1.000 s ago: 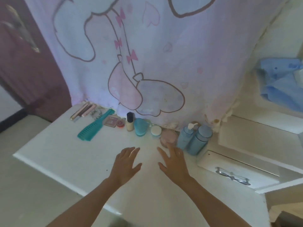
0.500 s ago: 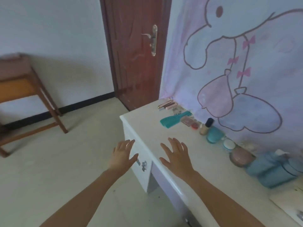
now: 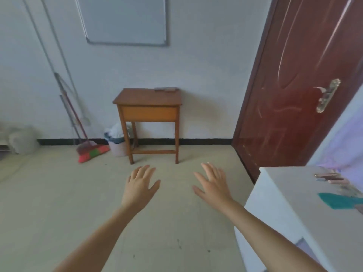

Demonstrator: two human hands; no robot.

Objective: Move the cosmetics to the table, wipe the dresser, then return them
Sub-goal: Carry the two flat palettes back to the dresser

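- Both hands hang over the floor, palms down, fingers straight and spread, holding nothing: left hand (image 3: 140, 185), right hand (image 3: 213, 185).
- The cosmetics are on the dresser worktop (image 3: 290, 193), at about 3 o'clock from the hands. In view are a few slim tubes (image 3: 330, 177) lying flat and, nearer the person, a teal comb (image 3: 339, 201) cut off by the picture's edge.
- The tubes' long axes run roughly 9-to-3 across the view. The comb's axis cannot be told, since so little of it shows.
- The right hand is the nearer to the cosmetics but does not touch them. The left hand is well apart from them.
- The wooden table (image 3: 147, 97), where they are to go, stands at 12 o'clock against the far wall, beyond both hands, with a small flat object (image 3: 165, 88) on its back edge.
- My judgement is that nothing has been moved yet. The first pick calls for a turn to 3 o'clock, right hand leading.
- Half a second ago the dresser worktop and its row of cosmetics filled the right of the view and the table sat at the far left. The view has since swung left, so the table is now central. The hands keep the same empty, spread pose.
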